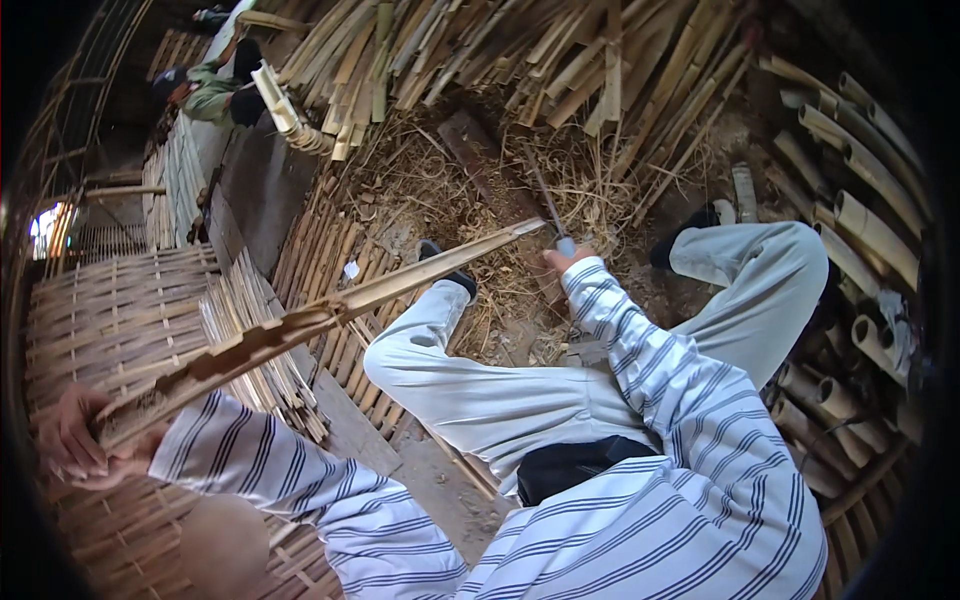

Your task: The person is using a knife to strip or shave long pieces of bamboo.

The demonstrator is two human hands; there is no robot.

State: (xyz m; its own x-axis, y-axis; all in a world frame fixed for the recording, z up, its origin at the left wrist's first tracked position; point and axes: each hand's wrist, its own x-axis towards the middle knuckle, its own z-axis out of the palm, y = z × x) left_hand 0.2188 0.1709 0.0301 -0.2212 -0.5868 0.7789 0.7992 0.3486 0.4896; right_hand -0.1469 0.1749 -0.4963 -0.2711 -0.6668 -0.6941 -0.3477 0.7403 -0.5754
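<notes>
A long split length of bamboo [425, 274] slants from the lower left up to the middle, its hollow side and broken inner walls showing. My left hand [80, 440] is closed round its near end at the far left. My right hand [572, 258] grips the pale handle of a long, thin-bladed knife [546, 196], whose blade points up and away. The bamboo's far tip lies right beside the knife, close to the handle; whether they touch I cannot tell. Below that tip, a dark wooden board [480, 165] lies among shavings.
Bamboo shavings [510, 280] litter the ground between my legs. Split bamboo strips [560, 60] are heaped ahead, and bamboo tubes [870, 235] are stacked at right. Woven bamboo panelling [120, 310] and bundled slats [250, 320] are at left. Another person [212, 95] in green sits at upper left.
</notes>
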